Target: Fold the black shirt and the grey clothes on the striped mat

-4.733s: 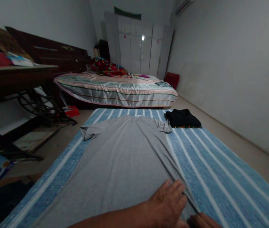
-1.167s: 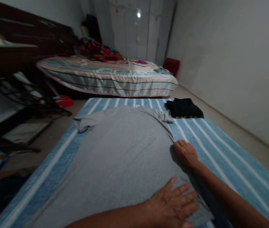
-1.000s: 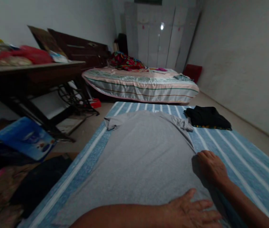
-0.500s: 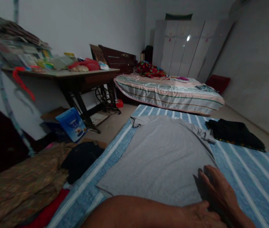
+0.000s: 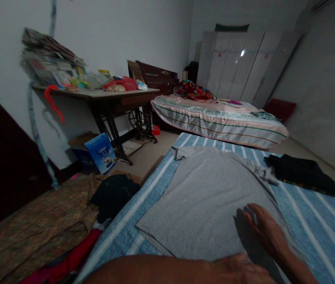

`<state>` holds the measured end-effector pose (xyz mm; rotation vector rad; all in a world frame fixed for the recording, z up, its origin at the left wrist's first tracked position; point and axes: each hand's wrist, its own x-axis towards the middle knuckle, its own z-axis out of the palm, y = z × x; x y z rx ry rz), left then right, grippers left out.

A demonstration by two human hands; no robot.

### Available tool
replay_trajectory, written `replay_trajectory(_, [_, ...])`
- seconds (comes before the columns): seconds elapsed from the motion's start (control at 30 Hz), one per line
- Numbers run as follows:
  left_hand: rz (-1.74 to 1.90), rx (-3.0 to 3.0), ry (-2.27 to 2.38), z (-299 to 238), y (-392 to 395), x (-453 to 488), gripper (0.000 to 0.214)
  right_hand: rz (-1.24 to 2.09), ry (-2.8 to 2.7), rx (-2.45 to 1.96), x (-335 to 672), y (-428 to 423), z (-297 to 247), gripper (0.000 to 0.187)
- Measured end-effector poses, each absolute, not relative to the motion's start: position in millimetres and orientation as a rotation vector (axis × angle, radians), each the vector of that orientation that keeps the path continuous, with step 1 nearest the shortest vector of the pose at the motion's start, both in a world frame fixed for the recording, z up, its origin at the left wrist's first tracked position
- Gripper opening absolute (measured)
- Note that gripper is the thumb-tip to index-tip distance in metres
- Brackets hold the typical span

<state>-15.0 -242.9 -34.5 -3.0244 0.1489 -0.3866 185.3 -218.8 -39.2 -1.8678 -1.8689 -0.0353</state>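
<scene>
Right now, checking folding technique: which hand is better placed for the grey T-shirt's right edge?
Right, likely: right hand lies flat on the grey T-shirt by that edge; left hand sits lower.

Open striped mat (image 5: 327, 228) runs right of the grey T-shirt (image 5: 205, 197) until the folded black garment (image 5: 303, 173) near its far edge.

The grey T-shirt (image 5: 203, 197) lies on the blue striped mat (image 5: 318, 225). The folded black cloth (image 5: 303, 173) lies to its right, and the striped mattress (image 5: 220, 122) is behind it.

Dim room: pale walls (image 5: 120, 35), cluttered table (image 5: 116, 96) left, bed (image 5: 219, 120) beyond, wardrobe (image 5: 238, 69) far end
</scene>
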Motion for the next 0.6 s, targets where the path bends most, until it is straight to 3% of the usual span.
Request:
replay_trajectory(0.1, [-0.484,-3.207,-0.216,4,-208,-56,0.026,-0.009,-1.958,-1.686,150,-189,-19,0.032])
replay_trajectory(0.2, [-0.56,-3.182,-0.863,38,-150,-99,0.021,0.004,-2.134,-1.396,102,-164,-2,0.023])
replay_trajectory(0.3, [-0.294,-2.756,-1.664,55,-83,-130,0.025,-0.027,-2.232,-1.049,46,-155,1,0.019])
replay_trajectory(0.43, [-0.141,-2.511,-1.916,51,-11,-139,0.026,0.002,-2.26,-0.681,-18,-165,-26,0.016])
replay_trajectory(0.6, [-0.037,-2.409,-2.026,33,32,-115,0.03,-0.188,-2.043,-0.643,-45,-170,-64,0.015])
